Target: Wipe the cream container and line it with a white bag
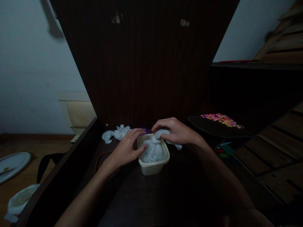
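Note:
A cream-coloured rectangular tub [155, 168] stands on the dark wooden surface between my hands. Inside it sits a knotted white plastic bag [151, 153], its contents hidden. My right hand [175, 130] pinches the bag's loose end above the knot, at the tub's far right. At the tub's left rim rests my left hand [129, 146], fingers apart, the thumb reaching over the edge near the bag. Crumpled white plastic [120, 131] lies just beyond my left hand. Something purple shows behind the tub, mostly covered.
A dark upright panel [151, 69] rises close behind the tub, and a low side board [61, 167] runs along the left. Colourful small pieces [222, 119] lie on a shelf at right. On the floor at left are a white oval plate-like object [14, 164] and a white bag [21, 201].

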`<state>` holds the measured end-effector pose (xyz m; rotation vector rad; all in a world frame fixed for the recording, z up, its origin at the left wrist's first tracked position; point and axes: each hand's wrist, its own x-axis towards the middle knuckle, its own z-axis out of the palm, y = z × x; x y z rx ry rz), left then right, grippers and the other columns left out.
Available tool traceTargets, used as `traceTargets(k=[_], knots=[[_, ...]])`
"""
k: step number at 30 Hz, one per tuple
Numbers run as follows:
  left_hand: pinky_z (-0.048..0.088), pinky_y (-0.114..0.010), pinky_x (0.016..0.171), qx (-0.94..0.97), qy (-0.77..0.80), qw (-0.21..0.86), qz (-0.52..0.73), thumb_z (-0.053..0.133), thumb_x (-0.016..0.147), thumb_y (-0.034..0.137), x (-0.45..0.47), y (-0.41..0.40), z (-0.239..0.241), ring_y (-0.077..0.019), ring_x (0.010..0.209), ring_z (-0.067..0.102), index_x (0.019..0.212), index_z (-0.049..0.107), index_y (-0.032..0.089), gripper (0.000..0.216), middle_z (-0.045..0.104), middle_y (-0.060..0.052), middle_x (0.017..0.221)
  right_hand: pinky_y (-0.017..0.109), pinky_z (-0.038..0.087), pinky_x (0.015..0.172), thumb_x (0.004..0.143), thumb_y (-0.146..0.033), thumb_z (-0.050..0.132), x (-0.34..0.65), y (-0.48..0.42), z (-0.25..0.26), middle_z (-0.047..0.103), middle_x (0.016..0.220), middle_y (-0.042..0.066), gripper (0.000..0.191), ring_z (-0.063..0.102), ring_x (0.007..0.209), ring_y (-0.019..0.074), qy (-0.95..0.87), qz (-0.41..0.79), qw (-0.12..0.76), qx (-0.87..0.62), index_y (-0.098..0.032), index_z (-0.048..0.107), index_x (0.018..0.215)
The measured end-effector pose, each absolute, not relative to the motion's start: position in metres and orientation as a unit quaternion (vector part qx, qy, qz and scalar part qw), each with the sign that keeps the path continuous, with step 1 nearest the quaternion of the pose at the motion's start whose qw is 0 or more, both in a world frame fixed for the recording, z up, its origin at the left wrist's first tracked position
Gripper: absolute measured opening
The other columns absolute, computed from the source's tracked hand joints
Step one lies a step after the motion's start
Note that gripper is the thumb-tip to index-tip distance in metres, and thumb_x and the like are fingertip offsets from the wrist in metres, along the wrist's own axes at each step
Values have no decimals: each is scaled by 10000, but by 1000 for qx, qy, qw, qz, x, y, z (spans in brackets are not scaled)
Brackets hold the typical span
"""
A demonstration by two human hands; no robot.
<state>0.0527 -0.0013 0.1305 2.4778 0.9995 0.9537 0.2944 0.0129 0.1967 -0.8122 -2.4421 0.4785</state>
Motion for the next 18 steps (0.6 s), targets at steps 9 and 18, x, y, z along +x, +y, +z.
traceTargets(k=[9,18], knots=[[503,-329,892,860,287,191,375,727,883,286,80,7,134,-211,1019,634,1109,581,201,282,656,-54,1104,247,509,623,740,-190,668,289,27,168,696,942,40,238,671,722,142,-749,354,410,-381,-157,645,975],[496,-306,872,875,275,215,337,576,964,200,83,18,129,-191,974,649,1066,673,197,141,687,-55,1043,347,501,811,795,-169,640,300,18,170,705,924,43,110,650,891,205,-771,165,422,-447,-187,668,900]])
